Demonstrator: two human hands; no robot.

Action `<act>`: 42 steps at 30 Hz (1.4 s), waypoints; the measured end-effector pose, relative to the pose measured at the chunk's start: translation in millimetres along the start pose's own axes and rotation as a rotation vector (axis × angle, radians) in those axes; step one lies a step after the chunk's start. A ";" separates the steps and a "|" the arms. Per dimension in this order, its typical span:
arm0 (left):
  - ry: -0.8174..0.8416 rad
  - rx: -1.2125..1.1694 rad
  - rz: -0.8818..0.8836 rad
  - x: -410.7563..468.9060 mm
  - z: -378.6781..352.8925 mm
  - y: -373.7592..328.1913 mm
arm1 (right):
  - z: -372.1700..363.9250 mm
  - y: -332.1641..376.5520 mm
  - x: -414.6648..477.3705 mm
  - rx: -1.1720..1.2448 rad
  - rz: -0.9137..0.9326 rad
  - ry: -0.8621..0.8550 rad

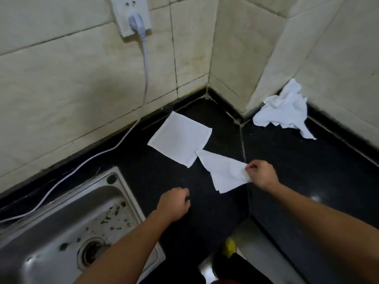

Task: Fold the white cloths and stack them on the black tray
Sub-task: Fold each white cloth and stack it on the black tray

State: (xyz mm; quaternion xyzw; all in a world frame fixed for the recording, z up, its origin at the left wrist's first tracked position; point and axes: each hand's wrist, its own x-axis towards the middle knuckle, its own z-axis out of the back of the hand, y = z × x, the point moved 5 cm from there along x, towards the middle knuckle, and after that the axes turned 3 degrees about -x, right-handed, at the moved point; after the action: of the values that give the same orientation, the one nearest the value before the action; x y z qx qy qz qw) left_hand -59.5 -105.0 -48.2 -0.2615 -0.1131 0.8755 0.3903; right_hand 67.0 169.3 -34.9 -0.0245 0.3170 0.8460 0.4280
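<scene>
Right hand [260, 175]: thumb and fingers pinch the right edge of a half-folded cloth [225, 173]
Left hand [174, 203]: loosely curled, holding nothing, over the black counter [307, 171]
Folded cloth [180, 138]: flat square at the held one's far tip
Crumpled cloths [285, 111]: heaped against the wall, well apart

black counter [287, 171] bears cloths [180, 140] (one crumpled [283, 111])
</scene>
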 end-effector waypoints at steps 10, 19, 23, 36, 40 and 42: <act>0.056 -0.008 0.013 47.2 -42.5 -64.7 | -7.8 -49.7 -23.1 -0.360 0.388 0.111; 0.071 0.022 0.095 57.6 -50.9 -84.0 | -65.2 -45.5 -12.3 -0.503 0.545 0.314; 0.100 0.049 0.112 54.4 -52.4 -84.8 | -67.3 -54.3 -10.3 -0.313 0.475 0.383; 0.070 -0.301 0.218 105.4 -65.4 -120.6 | 26.9 -137.3 20.9 0.718 -0.436 0.170; 0.086 -0.222 0.196 113.6 -71.4 -122.5 | 42.3 -171.1 33.6 0.766 -0.595 0.031; 0.089 -0.169 0.169 113.6 -75.4 -126.5 | 45.4 -181.3 37.5 0.743 -0.611 -0.006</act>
State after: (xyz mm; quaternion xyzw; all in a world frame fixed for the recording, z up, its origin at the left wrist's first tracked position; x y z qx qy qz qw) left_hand -2.8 63.6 -102.5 -0.3406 -0.1466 0.8801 0.2965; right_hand 187.9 299.5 -103.9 0.0404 0.5750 0.5112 0.6375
